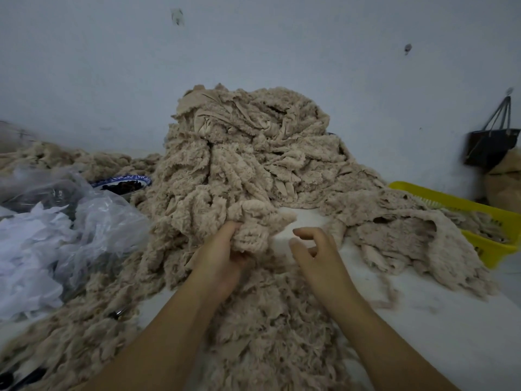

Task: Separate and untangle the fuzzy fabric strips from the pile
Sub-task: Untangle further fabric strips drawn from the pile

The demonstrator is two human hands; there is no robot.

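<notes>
Item: fuzzy strip pile (248, 153) heaped toward far edge of table (451, 320); left hand (222, 255) gripped a clump (253, 221); right hand (315, 249) beside it, loosely curled, empty.

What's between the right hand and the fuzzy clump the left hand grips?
Just a bare strip of white tabletop separates the right hand from the fuzzy clump, per the head view.

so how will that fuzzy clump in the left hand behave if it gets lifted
Probably floppy: the clump folds and bunches where the left hand grips it. Likely light for its bulk, since it looks like thin, fluffy strips. It may drag neighbours along, because its strands seem to run into the tangled pile behind.
</notes>
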